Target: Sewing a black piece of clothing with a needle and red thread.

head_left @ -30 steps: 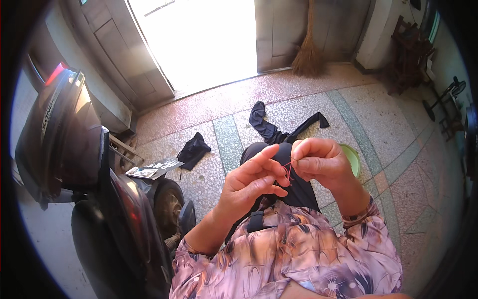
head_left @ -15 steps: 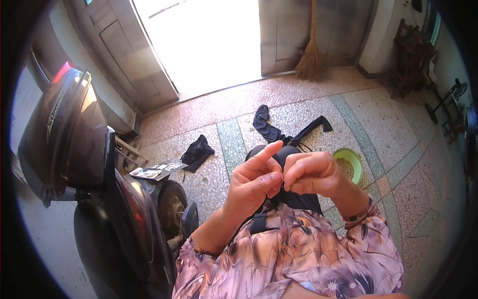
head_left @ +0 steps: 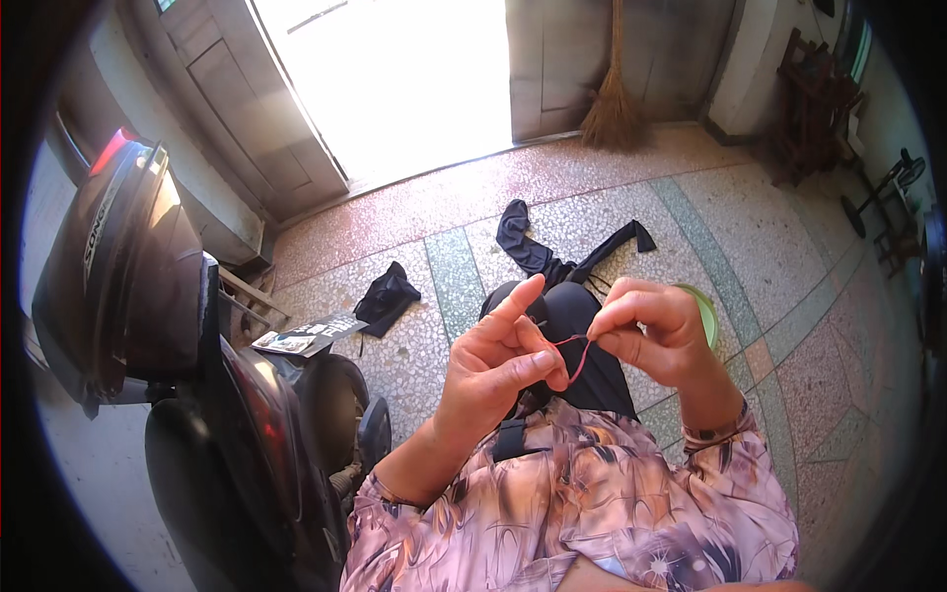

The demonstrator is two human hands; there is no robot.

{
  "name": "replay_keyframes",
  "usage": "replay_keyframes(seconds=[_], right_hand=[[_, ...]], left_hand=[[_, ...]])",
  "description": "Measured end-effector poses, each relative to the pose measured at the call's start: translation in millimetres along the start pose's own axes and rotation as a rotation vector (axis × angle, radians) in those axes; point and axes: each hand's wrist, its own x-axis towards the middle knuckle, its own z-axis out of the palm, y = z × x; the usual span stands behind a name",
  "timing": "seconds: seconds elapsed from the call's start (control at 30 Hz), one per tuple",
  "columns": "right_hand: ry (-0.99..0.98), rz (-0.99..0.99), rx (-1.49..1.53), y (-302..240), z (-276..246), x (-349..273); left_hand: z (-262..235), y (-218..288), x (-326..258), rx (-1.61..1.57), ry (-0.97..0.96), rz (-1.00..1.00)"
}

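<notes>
A thin pink string [head_left: 582, 363] forms a small loop between my two hands, above my dark-trousered knees. My left hand [head_left: 498, 360] grips one side of it between thumb and curled fingers, while its index finger points up and away. On the other side, my right hand [head_left: 653, 331] pinches the string with thumb and fingertips. The hands are a short gap apart. Whether the string is a closed band or has loose ends I cannot tell.
Black cloth pieces [head_left: 528, 242] lie on the speckled floor ahead. A green bowl [head_left: 707, 318] is partly hidden behind my right hand. At my left stands a motorbike [head_left: 266, 414] with a rear box [head_left: 128, 266]. A straw broom [head_left: 614, 109] leans by the bright doorway.
My right hand has moved right, away from the left, and the pink string now shows stretched out between them. More of the green bowl is covered by the right hand.
</notes>
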Motion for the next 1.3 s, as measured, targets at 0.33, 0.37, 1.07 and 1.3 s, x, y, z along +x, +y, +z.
replay_keyframes(seconds=[0.33, 0.37, 1.07, 1.3], right_hand=[[-0.04, -0.022, -0.152, -4, 11, 2], [-0.044, -0.031, -0.161, -4, 12, 3], [-0.074, 0.059, -0.045, 13, 15, 5], [-0.102, 0.065, 0.037, 19, 14, 4]], left_hand=[[-2, -3, 0, 0.04, -0.037, 0.005], [-3, -3, 0, 0.017, -0.041, -0.005], [-10, -6, -3, -0.054, -0.05, -0.075], [-10, -6, -3, -0.063, -0.043, -0.075]])
